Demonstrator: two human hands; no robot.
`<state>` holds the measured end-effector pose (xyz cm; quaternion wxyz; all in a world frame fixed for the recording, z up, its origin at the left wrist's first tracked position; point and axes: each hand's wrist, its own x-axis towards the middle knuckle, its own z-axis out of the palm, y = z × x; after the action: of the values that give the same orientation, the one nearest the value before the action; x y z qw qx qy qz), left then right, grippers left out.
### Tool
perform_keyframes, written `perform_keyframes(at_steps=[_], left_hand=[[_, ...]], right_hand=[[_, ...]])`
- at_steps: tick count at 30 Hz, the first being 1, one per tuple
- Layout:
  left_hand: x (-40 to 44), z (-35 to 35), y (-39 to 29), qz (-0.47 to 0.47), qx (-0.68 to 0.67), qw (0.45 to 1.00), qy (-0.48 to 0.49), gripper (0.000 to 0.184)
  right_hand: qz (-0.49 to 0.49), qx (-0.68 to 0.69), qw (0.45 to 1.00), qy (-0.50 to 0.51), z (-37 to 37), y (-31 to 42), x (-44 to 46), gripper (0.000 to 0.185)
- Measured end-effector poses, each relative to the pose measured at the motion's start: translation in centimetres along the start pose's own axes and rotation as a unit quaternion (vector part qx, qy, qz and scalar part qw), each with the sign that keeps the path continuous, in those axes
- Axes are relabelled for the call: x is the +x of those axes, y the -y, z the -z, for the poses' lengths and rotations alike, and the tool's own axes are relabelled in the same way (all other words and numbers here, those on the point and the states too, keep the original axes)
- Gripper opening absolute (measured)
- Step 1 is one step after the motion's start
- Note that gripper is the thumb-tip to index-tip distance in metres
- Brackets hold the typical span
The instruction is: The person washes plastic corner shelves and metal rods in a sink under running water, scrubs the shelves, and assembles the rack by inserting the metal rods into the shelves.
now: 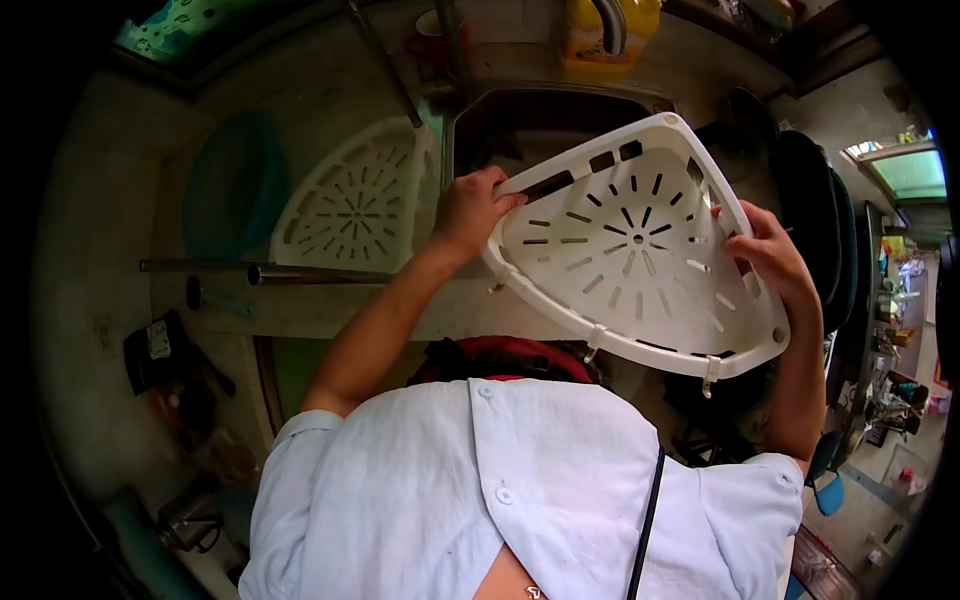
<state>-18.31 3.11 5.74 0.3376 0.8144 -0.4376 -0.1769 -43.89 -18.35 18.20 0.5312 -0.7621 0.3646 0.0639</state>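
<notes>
A white plastic corner shelf with slotted drain holes is held up in front of my chest, tilted so its inside faces me. My left hand grips its rim at the upper left corner, thumb on the rim. On the right side, my right hand is closed around the rim, with fingertips showing through the side opening. Small hooks hang along the shelf's curved front edge. A second, similar white corner shelf rests on the counter to the left, apart from my hands.
Behind the held shelf lies a sink with a tap above it. A yellow jug and a red mug stand at the back. Metal poles cross the left counter near a teal basin. Dark pans hang at right.
</notes>
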Motion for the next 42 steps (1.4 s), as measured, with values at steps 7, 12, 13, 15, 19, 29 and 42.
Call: perform_keyframes(at_steps=[7,12,13,15,19,29,42], left_hand=[[0.3,-1.4,2.5,-0.037,-0.218,0.967,0.124,0.044],[-1.1,-1.9,2.9,-0.069,-0.232,0.965,0.099,0.047],[-1.4,-2.1,2.9,-0.074,-0.164,0.981,0.079,0.041],[-1.9,-2.5,1.8,-0.051,-0.065,0.995,0.057,0.034],[-1.8,-2.4,0.7,-0.013,0.075,0.996,0.036,0.028],[-0.3,-2.8,2.7,0.053,-0.159,0.985,-0.036,0.037],[2.7,-3.2,2.3,0.054,-0.171,0.954,-0.242,0.039]], right_hand=[[-0.006,-0.023,1.0,-0.014,-0.1,1.5,0.2,0.044],[0.013,-0.013,1.0,-0.019,-0.5,1.8,0.0,0.043],[0.033,-0.025,0.999,-0.019,-0.6,1.9,-0.1,0.042],[0.053,-0.037,0.998,-0.021,-0.7,2.0,-0.3,0.042],[0.067,-0.031,0.997,-0.005,-0.6,2.8,-0.5,0.039],[0.143,0.012,0.988,-0.063,-1.2,2.8,-0.4,0.038],[0.196,-0.096,0.948,-0.229,-6.5,3.4,-3.2,0.034]])
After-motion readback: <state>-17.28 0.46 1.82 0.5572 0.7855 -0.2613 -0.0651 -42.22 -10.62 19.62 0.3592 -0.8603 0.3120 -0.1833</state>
